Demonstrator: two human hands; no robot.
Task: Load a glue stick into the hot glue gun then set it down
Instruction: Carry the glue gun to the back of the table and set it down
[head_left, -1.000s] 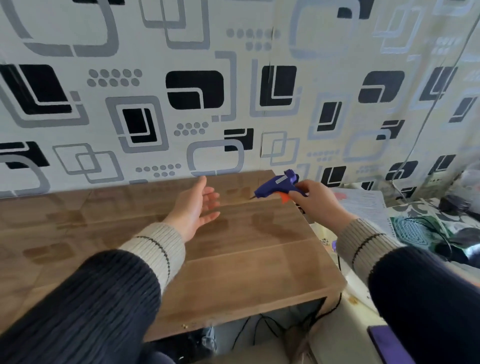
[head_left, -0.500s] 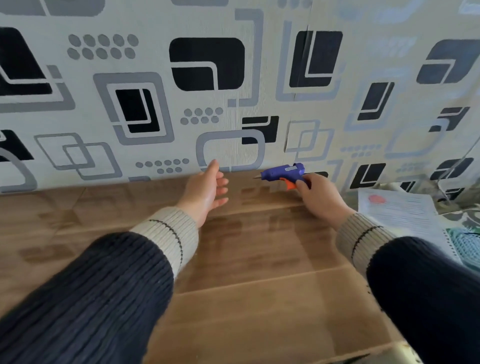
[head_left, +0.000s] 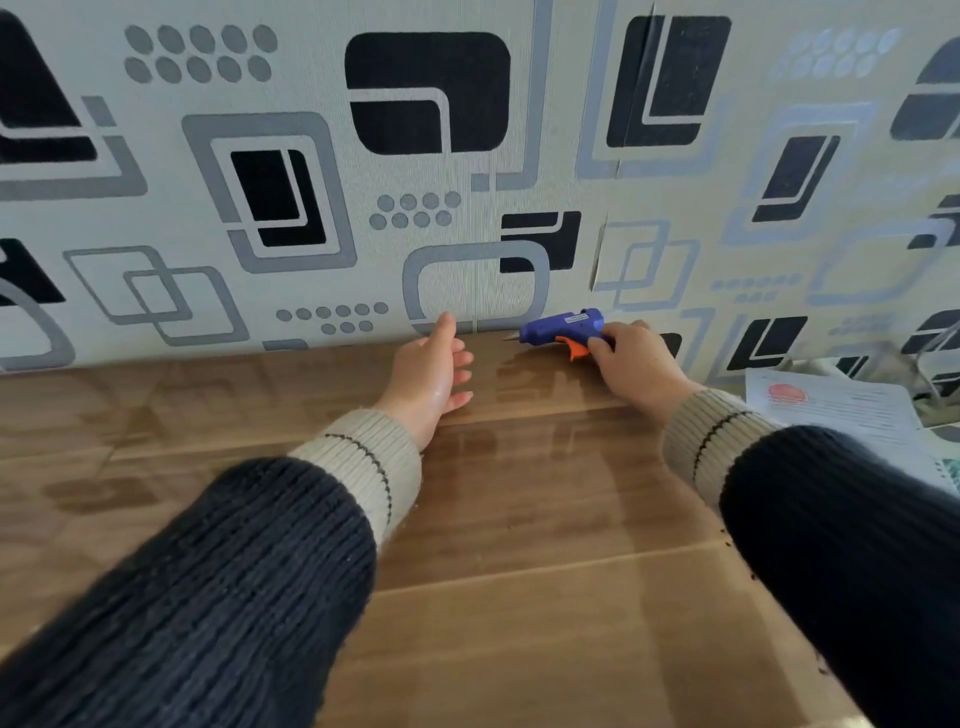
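A blue hot glue gun (head_left: 563, 328) with an orange trigger stands at the far edge of the wooden table (head_left: 519, 519), close to the patterned wall, its metal nozzle pointing left. My right hand (head_left: 636, 364) is closed around its handle, which is hidden by the fingers. My left hand (head_left: 434, 371) hovers to the left of the nozzle, palm turned right, fingers spread, holding nothing. No glue stick shows; I cannot tell whether one sits in the gun.
The wall (head_left: 467, 156) rises directly behind the gun. A printed paper sheet (head_left: 831, 405) with a red stamp lies off the table's right end.
My right hand has carried the glue gun forward and down to the table's far edge by the wall. My left hand moved forward alongside, still open.
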